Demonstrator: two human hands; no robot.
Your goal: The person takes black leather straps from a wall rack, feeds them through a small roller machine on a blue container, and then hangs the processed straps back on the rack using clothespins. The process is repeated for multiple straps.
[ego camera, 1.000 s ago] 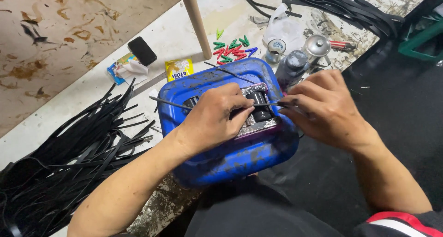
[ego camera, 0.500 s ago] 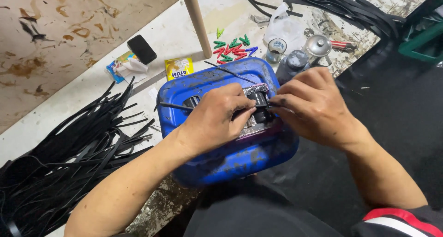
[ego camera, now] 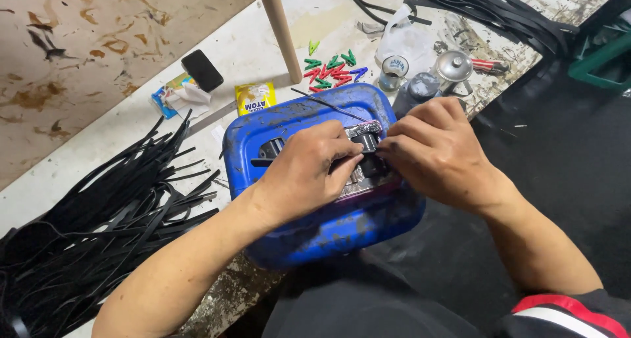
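Note:
A scuffed blue plastic jerrycan (ego camera: 315, 226) lies flat across my lap and the table's edge. A black and silver part (ego camera: 365, 139) rests on it. My left hand (ego camera: 306, 167) presses down on this part and pinches a thin black strip (ego camera: 259, 162) that runs out to the left. From the right, my right hand (ego camera: 435, 154) meets the left one, its fingertips pinched on the same strip beside the part. What lies under both hands is hidden.
A big heap of black strips (ego camera: 92, 233) lies at the left, more at the back right (ego camera: 486, 6). A wooden pole (ego camera: 279, 29), coloured pegs (ego camera: 328, 72), a phone (ego camera: 202, 70), a yellow sachet (ego camera: 255, 98), a small glass (ego camera: 394, 70) and metal cans (ego camera: 452, 67) stand behind the jerrycan.
My right hand has slid left until it meets my left hand. The strip's free end on the left has shortened as it was drawn in.

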